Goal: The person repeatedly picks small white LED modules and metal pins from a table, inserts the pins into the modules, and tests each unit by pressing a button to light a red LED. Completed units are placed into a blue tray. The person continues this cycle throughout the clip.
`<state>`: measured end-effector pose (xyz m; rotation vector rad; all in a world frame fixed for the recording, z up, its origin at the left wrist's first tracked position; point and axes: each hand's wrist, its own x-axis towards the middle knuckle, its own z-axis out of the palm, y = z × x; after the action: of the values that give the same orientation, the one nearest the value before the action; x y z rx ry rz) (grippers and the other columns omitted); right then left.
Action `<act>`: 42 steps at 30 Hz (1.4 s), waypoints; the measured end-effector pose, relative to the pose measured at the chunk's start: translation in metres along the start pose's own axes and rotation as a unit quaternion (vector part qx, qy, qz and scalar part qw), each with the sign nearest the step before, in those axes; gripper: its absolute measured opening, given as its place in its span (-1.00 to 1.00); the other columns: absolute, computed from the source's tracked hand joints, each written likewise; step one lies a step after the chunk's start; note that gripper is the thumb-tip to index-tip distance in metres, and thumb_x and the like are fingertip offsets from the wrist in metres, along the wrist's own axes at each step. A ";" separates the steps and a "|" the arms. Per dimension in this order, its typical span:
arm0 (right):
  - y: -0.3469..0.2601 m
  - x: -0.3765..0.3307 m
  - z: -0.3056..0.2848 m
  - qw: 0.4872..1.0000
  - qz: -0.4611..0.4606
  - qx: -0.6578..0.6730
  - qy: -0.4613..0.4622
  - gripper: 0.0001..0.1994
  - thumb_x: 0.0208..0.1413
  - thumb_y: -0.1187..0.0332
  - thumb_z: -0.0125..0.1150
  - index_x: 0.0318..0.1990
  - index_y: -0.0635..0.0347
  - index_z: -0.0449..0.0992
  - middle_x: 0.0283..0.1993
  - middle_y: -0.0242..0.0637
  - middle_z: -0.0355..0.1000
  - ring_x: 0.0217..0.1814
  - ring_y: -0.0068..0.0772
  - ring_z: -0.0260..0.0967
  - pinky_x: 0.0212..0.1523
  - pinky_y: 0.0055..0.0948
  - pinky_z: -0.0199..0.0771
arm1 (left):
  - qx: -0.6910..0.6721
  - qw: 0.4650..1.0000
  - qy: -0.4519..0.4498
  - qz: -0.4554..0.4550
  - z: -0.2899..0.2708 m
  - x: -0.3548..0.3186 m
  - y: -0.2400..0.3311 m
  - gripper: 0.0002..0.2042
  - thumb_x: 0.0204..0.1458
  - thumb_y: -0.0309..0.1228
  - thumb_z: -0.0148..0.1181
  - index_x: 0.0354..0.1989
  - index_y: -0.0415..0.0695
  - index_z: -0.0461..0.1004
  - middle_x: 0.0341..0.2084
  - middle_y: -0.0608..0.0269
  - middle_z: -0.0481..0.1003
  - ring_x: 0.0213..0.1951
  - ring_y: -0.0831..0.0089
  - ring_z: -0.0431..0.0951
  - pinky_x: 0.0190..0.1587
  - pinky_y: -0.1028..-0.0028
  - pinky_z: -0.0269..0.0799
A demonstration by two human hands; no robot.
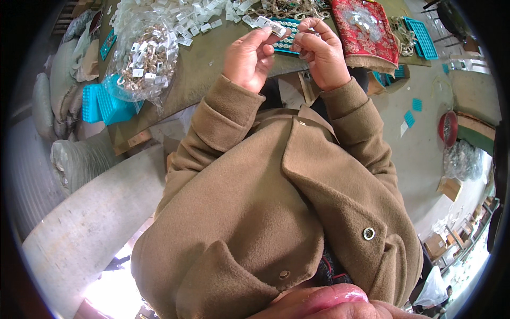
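My left hand [248, 59] pinches a small white and clear plastic casing [272, 25] between thumb and forefinger above the table. Close by, the fingers of my right hand [325, 53] are closed in a pinch on what looks like a thin strand [288, 36] running from the casing. Its far end is hidden by my fingers. Beneath both hands lies a blue tray [287, 51] with rows of small round white pieces. Loose translucent white casings [183, 18] are heaped beyond my left hand.
Left on the table [204, 72] sits a clear bag [149, 61] of finished-looking corded pieces, beside blue baskets [114, 103]. To the right lie a red patterned cloth [366, 50] with clear bits on it and another blue tray [421, 38]. Cords [297, 8] are piled behind.
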<state>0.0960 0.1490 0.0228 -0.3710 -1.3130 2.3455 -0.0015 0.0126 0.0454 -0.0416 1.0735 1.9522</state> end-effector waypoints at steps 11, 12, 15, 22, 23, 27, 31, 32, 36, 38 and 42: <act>0.016 0.000 -0.007 0.978 0.096 0.184 -0.031 -0.95 0.18 0.43 0.07 -0.23 0.10 0.41 -0.40 -0.46 0.40 -0.33 -0.54 0.36 -0.23 -0.46 0.36 | -0.273 0.949 -0.049 -0.153 -0.013 0.014 -0.005 -0.79 0.19 -0.47 0.06 -0.07 -0.33 0.39 -0.07 0.03 0.51 -0.38 0.70 0.58 -0.52 0.77 0.52; 0.016 -0.002 -0.007 0.983 0.090 0.161 -0.019 -0.95 0.19 0.41 0.08 -0.22 0.12 0.42 -0.37 -0.44 0.43 -0.33 -0.53 0.38 -0.26 -0.46 0.37 | -0.256 0.954 -0.051 -0.147 -0.015 0.015 -0.004 -0.78 0.19 -0.47 0.06 -0.06 -0.32 0.40 -0.07 0.03 0.51 -0.33 0.66 0.59 -0.50 0.77 0.53; 0.016 -0.007 -0.017 0.991 0.113 0.073 -0.021 -0.84 0.22 0.35 0.10 -0.11 0.17 0.47 -0.28 -0.38 0.48 -0.15 -0.45 0.48 -0.09 -0.43 0.46 | -0.198 0.969 -0.024 -0.145 -0.022 0.017 0.000 -0.81 0.17 -0.48 0.07 -0.10 -0.31 0.43 -0.10 0.00 0.53 -0.16 0.46 0.62 -0.41 0.73 0.58; 0.008 -0.006 -0.066 0.959 -0.032 -0.232 0.159 -0.81 0.18 0.37 0.18 -0.17 0.31 0.56 -0.36 -0.35 0.53 -0.39 -0.61 0.46 -0.34 -0.65 0.47 | 0.105 0.994 -0.025 -0.021 -0.039 0.005 0.007 -0.76 0.18 -0.45 0.10 -0.02 -0.28 0.44 -0.15 0.07 0.56 -0.19 0.49 0.62 -0.27 0.62 0.62; 0.009 -0.005 -0.069 0.952 -0.045 -0.265 0.146 -0.84 0.15 0.38 0.20 -0.21 0.28 0.58 -0.40 -0.36 0.52 -0.43 -0.66 0.42 -0.37 -0.64 0.45 | 0.132 0.990 -0.036 -0.022 -0.040 0.003 0.007 -0.78 0.17 -0.46 0.10 -0.05 -0.26 0.45 -0.17 0.07 0.56 -0.21 0.51 0.61 -0.24 0.60 0.61; 0.018 -0.004 -0.065 0.871 -0.089 -0.468 0.120 -0.86 0.06 0.37 0.26 -0.24 0.18 0.60 -0.40 -0.30 0.53 -0.43 -0.61 0.45 -0.34 -0.56 0.46 | 0.194 0.977 -0.051 -0.066 -0.039 -0.002 0.000 -0.80 0.16 -0.47 0.07 -0.08 -0.25 0.46 -0.19 0.10 0.56 -0.20 0.51 0.60 -0.24 0.63 0.58; 0.030 -0.005 -0.051 0.769 -0.182 -0.610 0.058 -0.88 0.06 0.40 0.26 -0.24 0.11 0.59 -0.35 -0.32 0.48 -0.35 -0.41 0.47 -0.30 -0.49 0.47 | 0.192 0.978 -0.040 -0.074 -0.037 -0.004 -0.019 -0.81 0.15 -0.47 0.06 -0.10 -0.26 0.46 -0.21 0.11 0.56 -0.21 0.49 0.60 -0.24 0.62 0.58; 0.033 -0.003 -0.047 0.752 -0.200 -0.625 0.060 -0.88 0.05 0.38 0.27 -0.24 0.07 0.60 -0.34 -0.32 0.48 -0.33 -0.35 0.48 -0.30 -0.46 0.48 | 0.187 0.979 -0.029 -0.081 -0.038 -0.003 -0.023 -0.81 0.15 -0.47 0.07 -0.11 -0.27 0.46 -0.22 0.11 0.57 -0.22 0.49 0.60 -0.24 0.62 0.58; 0.041 -0.004 -0.041 0.695 -0.184 -0.692 0.061 -0.89 0.05 0.29 0.26 -0.27 0.00 0.60 -0.30 -0.33 0.47 -0.28 -0.20 0.49 -0.29 -0.33 0.50 | 0.185 0.979 -0.023 -0.081 -0.043 -0.001 -0.030 -0.82 0.15 -0.50 0.07 -0.11 -0.28 0.44 -0.22 0.11 0.56 -0.20 0.46 0.60 -0.22 0.59 0.59; 0.041 -0.005 -0.040 0.684 -0.185 -0.703 0.057 -0.90 0.08 0.29 0.22 -0.26 -0.02 0.57 -0.30 -0.35 0.46 -0.25 -0.19 0.49 -0.27 -0.30 0.50 | 0.172 0.981 -0.028 -0.089 -0.045 0.000 -0.032 -0.82 0.17 -0.49 0.07 -0.10 -0.27 0.43 -0.21 0.12 0.56 -0.18 0.45 0.60 -0.20 0.58 0.59; 0.036 -0.005 -0.042 0.665 -0.165 -0.727 0.049 -0.90 0.09 0.33 0.19 -0.24 0.02 0.53 -0.30 -0.33 0.47 -0.22 -0.18 0.48 -0.25 -0.29 0.49 | 0.151 0.984 -0.024 -0.094 -0.046 0.001 -0.036 -0.82 0.20 -0.46 0.06 -0.08 -0.26 0.42 -0.19 0.10 0.55 -0.14 0.44 0.59 -0.15 0.57 0.58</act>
<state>0.1096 0.1615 -0.0292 -0.5749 -2.6182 0.4925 0.0068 -0.0099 -0.0078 0.0671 1.2750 1.5993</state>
